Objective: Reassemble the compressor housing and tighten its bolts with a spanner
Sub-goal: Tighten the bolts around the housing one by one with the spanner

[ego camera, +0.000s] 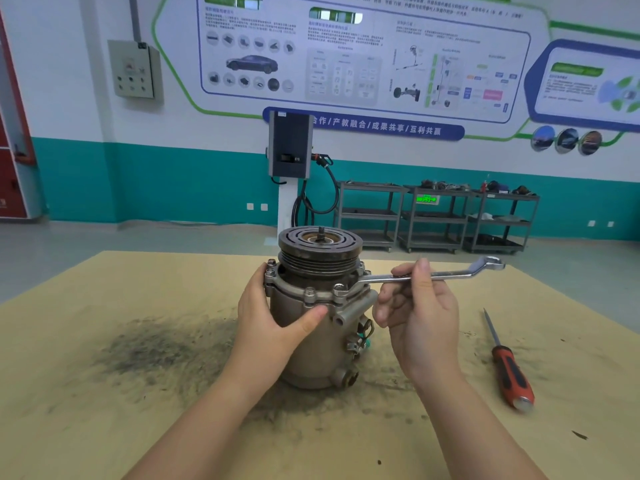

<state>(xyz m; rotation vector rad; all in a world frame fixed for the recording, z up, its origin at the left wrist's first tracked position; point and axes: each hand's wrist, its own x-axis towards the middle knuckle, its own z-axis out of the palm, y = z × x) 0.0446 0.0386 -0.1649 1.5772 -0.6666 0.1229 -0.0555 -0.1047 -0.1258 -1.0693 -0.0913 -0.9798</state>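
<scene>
Compressor upright on bench, spanner seated on a flange bolt.

The compressor housing (pixel 311 341) stands on end near the middle of the stained work table (pixel 104 393), pulley (pixel 320 245) uppermost. The left hand (pixel 273 317) wraps the housing body, thumb pressed across its front just below the bolted flange (pixel 311 294). The right hand (pixel 419 306) pinches the shank of the spanner (pixel 450 274), whose near end sits on a right-side flange bolt. A red-handled screwdriver (pixel 509 368) lies apart, to the right.
</scene>
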